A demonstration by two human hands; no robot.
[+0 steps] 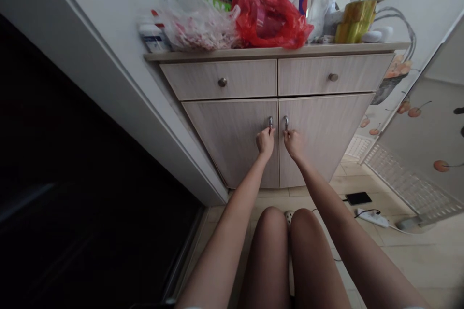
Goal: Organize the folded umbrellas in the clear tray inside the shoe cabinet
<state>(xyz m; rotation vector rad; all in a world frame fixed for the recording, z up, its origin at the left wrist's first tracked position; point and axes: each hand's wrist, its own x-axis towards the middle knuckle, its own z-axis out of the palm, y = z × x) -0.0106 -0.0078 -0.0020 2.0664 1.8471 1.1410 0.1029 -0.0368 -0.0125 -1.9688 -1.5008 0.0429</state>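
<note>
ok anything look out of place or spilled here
I see no obvious spill or damage, and the cabinet doors look shut. What stands out is on the floor at right: a dark, flat, phone-like device beside a white power strip, where both could get stepped on.

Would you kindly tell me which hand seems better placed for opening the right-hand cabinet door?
Probably the right hand: it appears to grip the right door handle, whereas the left hand is at the left door handle.
</note>
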